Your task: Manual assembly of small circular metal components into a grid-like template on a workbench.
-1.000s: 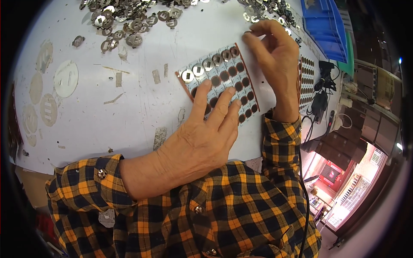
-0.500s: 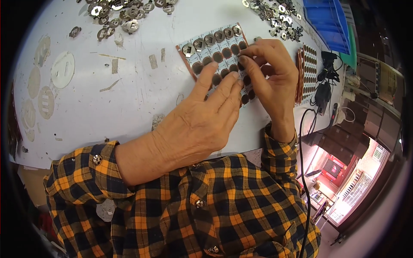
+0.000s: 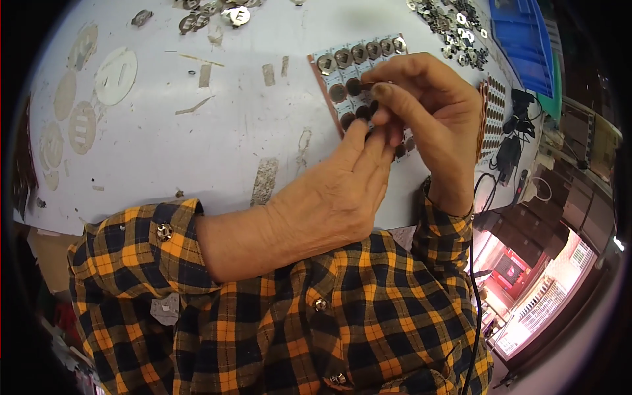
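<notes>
The right hand (image 3: 434, 112) held a pinch grip: thumb and forefinger were closed on a small dark round piece (image 3: 370, 85), poised just over the tray. The left hand (image 3: 336, 194) lay flat, its fingers extended and not gripping anything; the fingertips (image 3: 359, 131) pressed on the tray's near portion. The tray (image 3: 329, 79), a pale card with reddish edge and rows of round dark sockets, lay on the white table (image 3: 197, 145), largely covered by both hands. Its far row carried metallic discs (image 3: 359, 54). A second, similar tray (image 3: 494, 108) lay just beside the right hand. Loose metal parts (image 3: 454, 29) were heaped near the table's far edge. Both forearms wore orange-and-black plaid sleeves (image 3: 151, 243).
</notes>
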The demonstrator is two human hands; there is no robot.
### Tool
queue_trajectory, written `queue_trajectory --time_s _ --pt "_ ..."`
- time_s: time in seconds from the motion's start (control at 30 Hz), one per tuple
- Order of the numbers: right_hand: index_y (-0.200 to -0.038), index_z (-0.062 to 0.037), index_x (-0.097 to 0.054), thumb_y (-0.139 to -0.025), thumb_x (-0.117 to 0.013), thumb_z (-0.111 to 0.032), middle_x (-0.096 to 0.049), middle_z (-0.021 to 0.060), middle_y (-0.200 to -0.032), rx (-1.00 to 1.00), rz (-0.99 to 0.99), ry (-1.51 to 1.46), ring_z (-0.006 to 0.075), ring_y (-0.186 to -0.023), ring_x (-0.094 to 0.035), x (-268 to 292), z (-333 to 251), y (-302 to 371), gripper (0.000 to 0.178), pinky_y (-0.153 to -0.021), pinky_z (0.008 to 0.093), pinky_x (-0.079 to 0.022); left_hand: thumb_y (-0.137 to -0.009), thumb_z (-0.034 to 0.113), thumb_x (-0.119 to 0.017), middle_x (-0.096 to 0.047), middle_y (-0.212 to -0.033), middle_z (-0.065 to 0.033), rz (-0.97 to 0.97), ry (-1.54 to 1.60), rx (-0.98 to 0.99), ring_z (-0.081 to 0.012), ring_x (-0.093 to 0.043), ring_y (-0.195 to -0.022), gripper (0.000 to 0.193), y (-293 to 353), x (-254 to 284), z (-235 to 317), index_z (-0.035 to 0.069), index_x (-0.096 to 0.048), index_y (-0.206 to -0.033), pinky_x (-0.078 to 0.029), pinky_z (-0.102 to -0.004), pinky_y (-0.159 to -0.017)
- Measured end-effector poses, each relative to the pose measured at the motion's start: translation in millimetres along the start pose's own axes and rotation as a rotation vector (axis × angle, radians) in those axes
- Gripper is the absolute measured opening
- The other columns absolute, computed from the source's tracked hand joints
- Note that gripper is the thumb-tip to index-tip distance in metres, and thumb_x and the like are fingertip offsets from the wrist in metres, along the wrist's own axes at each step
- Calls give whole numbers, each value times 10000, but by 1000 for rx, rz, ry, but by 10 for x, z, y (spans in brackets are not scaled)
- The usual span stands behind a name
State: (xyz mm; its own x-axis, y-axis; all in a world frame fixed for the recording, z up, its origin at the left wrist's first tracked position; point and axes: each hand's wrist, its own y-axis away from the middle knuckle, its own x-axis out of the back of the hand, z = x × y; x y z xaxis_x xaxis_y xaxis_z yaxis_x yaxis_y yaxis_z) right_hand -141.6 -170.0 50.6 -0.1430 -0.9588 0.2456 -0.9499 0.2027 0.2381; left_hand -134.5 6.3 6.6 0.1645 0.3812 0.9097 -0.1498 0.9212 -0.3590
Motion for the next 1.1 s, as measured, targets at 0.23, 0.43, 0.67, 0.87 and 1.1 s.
queue_trajectory --time_s 0.23,0.43,0.67,0.87,1.1 --pt "-1073 37 -724 -941 -705 56 -751 51 -967 152 -126 186 78 -822 -698 -109 184 -55 135 -689 195 -551 -846 202 -648 -704 -1195 -237 1 -10 3 -397 -618 -1220 427 46 -8 18 -104 -728 -1133 -470 -579 -1086" --pt "-1061 34 -718 -940 -713 47 -745 36 -951 282 -67 395 82 -850 -705 -162 187 -51 121 -748 220 -568 -828 204 -665 -716 -1161 -208 -12 -22 1 -391 -619 -1212 416 54 4 31 -87 -736 -1117 -471 -597 -1096" --pt "-1053 16 -728 -903 -750 47 -733 32 -918 244 -31 414 73 -799 -688 -210 160 -27 154 -709 209 -554 -818 207 -672 -718 -1105 -188 -18 14 22 -375 -620 -1214 394 55 -3 33 -68 -744 -1091 -461 -617 -1104" --pt "-983 14 -757 -878 -758 63 -698 21 -875 350 -75 484 60 -756 -638 -113 236 -109 115 -648 195 -509 -803 198 -680 -718 -1063 -174 -19 21 31 -372 -622 -1206 350 35 1 16 -54 -754 -1036 -449 -671 -1081" --pt "-1012 24 -769 -839 -759 89 -684 59 -883 482 -173 457 105 -758 -605 -66 244 -149 185 -625 228 -458 -788 185 -687 -714 -1063 -203 31 66 31 -377 -621 -1209 332 28 -5 29 -63 -750 -998 -452 -670 -1066"
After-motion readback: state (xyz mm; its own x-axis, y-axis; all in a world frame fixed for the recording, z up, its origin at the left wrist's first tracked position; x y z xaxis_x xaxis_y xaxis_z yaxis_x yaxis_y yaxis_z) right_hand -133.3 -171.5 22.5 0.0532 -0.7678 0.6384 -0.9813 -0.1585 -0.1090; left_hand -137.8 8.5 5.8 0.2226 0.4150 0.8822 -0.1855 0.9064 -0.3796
